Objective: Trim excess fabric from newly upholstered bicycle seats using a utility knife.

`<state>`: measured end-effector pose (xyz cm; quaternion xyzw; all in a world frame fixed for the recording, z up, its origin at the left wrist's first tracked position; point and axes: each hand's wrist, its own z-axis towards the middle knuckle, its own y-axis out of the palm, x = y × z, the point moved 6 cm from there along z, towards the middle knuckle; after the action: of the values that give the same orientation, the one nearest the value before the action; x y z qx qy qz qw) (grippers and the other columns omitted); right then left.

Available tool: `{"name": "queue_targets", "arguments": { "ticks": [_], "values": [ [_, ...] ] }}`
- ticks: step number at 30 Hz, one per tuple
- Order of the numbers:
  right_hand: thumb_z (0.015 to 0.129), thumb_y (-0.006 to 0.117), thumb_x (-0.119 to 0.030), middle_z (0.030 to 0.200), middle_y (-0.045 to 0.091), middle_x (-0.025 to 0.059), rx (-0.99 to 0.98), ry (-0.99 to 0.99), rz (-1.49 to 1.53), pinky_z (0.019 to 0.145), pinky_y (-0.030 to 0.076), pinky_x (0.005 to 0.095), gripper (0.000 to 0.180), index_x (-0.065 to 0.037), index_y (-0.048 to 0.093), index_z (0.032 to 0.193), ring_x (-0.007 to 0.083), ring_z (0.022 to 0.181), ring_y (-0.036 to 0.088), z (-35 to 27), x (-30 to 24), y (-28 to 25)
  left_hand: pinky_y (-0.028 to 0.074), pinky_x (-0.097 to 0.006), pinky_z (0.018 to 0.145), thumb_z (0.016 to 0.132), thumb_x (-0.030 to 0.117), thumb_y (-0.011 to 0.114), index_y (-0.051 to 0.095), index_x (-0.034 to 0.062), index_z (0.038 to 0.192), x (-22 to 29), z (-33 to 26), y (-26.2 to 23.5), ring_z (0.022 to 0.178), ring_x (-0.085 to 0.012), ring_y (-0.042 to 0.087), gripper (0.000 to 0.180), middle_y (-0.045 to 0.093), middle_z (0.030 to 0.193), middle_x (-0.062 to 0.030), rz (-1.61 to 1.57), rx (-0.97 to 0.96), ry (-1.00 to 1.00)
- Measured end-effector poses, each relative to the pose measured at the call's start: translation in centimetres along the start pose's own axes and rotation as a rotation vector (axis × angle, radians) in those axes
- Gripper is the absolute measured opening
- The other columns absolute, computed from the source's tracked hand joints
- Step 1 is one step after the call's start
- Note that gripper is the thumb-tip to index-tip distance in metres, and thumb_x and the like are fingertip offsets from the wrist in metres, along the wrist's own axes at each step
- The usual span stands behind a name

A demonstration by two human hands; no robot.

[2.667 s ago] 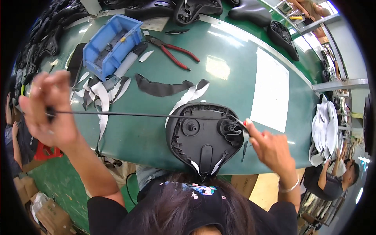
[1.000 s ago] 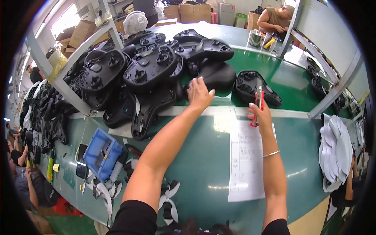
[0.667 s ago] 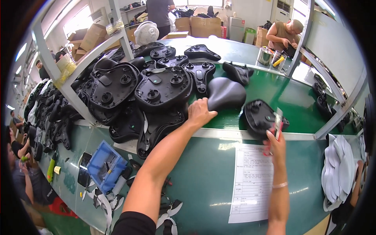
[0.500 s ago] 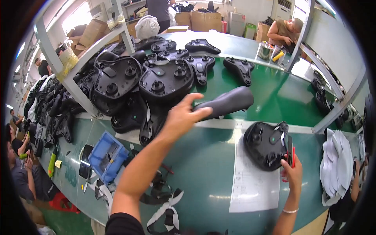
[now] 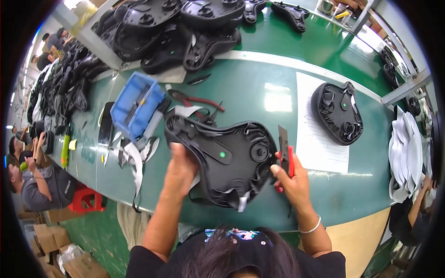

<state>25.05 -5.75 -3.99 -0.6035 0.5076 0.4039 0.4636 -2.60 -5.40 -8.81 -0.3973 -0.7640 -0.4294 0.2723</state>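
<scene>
Two bare hands work over one black seat (image 5: 215,173), which is held underside up at the near middle of the green table (image 5: 250,104), its narrow end pointing left and one green dot on its base. The left hand (image 5: 181,171) grips the seat's left side, thumb along the edge, its other fingers hidden. The right hand (image 5: 295,185) is closed around one red-handled knife (image 5: 284,153), the single blade pointing away; it is at the seat's right rim, but whether it touches there I cannot tell. One bracelet (image 5: 311,225) rings the right wrist. To the right, a second seat (image 5: 340,113) lies underside up on one white printed sheet (image 5: 320,153). To the left are one blue bin (image 5: 127,118) and a few black and white scraps (image 5: 134,160); one pair of red-handled pliers (image 5: 206,100) lies beyond the held seat, partly hidden. Far left, black seats make a heap (image 5: 153,53) too overlapped to count, with two lone seats (image 5: 292,16) at its right. One stack of pale pieces (image 5: 401,160) hangs at the far right, and one red stool (image 5: 88,199) stands at the near left.
</scene>
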Motion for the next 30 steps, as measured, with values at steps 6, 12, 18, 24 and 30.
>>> {"name": "queue_targets", "arguments": {
  "ticks": [6,12,18,24,30],
  "values": [
    [0.078,0.075,-0.02,0.092,0.064,0.0131,-0.153,-0.252,-0.285,0.071,0.051,0.032,0.054,-0.004,0.052,0.124,0.0245,0.08,0.064,-3.7,0.2,-0.1,0.051,-0.029,0.078,0.082,0.038,0.069,0.047,0.0,0.122,5.0,-1.7,1.7,0.088,-0.0152,0.061,0.06,0.058,0.105,-0.0088,0.28,-0.188,0.065],
    [0.084,0.065,-0.023,0.082,0.06,0.0082,-0.374,-0.853,-1.051,0.056,0.046,0.0325,0.055,-0.014,0.045,0.134,0.0252,0.065,0.057,-2.3,-7.1,2.0,0.051,-0.026,0.07,0.078,0.041,0.072,0.054,-0.0032,0.112,8.6,-1.4,6.0,0.081,-0.0128,0.06,0.058,0.06,0.097,-0.0082,0.614,-0.353,0.174],
    [0.086,0.062,-0.021,0.071,0.05,0.0089,-0.428,-0.759,-1.275,0.046,0.043,0.037,0.059,-0.018,0.036,0.139,0.0247,0.055,0.054,-2.3,-5.3,2.3,0.05,-0.027,0.067,0.075,0.038,0.071,0.06,-0.0051,0.098,8.7,-0.1,7.1,0.072,-0.015,0.061,0.051,0.064,0.085,-0.0111,0.894,-0.341,0.073],
    [0.088,0.061,-0.019,0.074,0.055,0.0185,-0.187,-0.493,-0.991,0.047,0.044,0.0477,0.065,-0.009,0.027,0.142,0.0379,0.055,0.056,-7.9,0.6,3.6,0.049,-0.027,0.063,0.076,0.035,0.068,0.06,-0.0083,0.095,8.1,-1.9,4.9,0.069,-0.0136,0.06,0.048,0.063,0.082,-0.0108,0.8,-0.118,0.093],
    [0.085,0.064,-0.015,0.087,0.062,0.0209,-0.082,-0.306,-0.822,0.056,0.05,0.0458,0.068,-0.007,0.029,0.142,0.0407,0.065,0.061,-12.9,1.4,4.4,0.049,-0.027,0.065,0.079,0.034,0.068,0.057,-0.0065,0.1,7.1,-4.7,2.5,0.072,-0.013,0.059,0.047,0.062,0.085,-0.0087,0.574,-0.011,0.174]
  ]
}}
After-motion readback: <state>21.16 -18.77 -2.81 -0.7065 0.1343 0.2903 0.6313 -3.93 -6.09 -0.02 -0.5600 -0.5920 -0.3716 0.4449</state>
